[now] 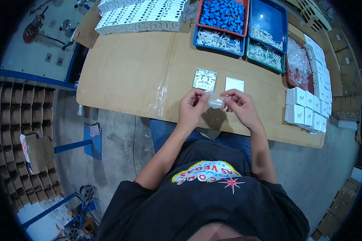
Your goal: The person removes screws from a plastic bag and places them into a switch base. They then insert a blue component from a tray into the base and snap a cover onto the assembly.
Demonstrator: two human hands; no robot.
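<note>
My left hand (193,106) and my right hand (240,105) are raised together over the near edge of the cardboard-covered table (128,76). Both pinch a small clear plastic bag (215,101) stretched between their fingertips. Just beyond the hands two small square pieces lie flat on the cardboard: a printed plate (204,79) on the left and a plain white plate (234,84) on the right.
Trays at the far side hold blue parts (223,14) and white parts (219,40), (265,52). A bin of clear bags (298,64) and stacked white boxes (307,110) stand at right. More white boxes (140,16) sit far left. Cardboard dividers (24,116) fill the floor left.
</note>
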